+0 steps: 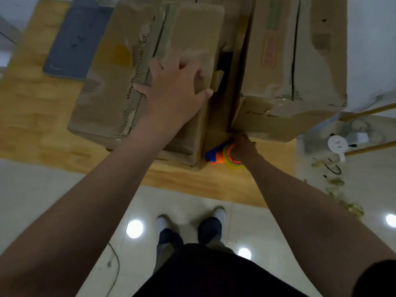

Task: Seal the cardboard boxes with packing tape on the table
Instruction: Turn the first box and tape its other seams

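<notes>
Two worn cardboard boxes stand side by side on a wooden table point(38, 116). My left hand point(175, 91) lies flat, fingers spread, on top of the left box point(120, 82), near its right edge. The right box point(295, 67) is taller and has a dark centre seam along its top. In the gap at the front, between the boxes, my right hand point(244, 146) is closed around an orange and blue tape dispenser point(220, 156) with a roll of clear tape. The dispenser sits low, against the table near its front edge.
A grey flat pad point(77, 39) lies on the table at the back left. To the right stands a low rack with wooden rods point(368, 112) and a white round object point(337, 144). My feet are on the glossy tiled floor point(64, 200) below the table's edge.
</notes>
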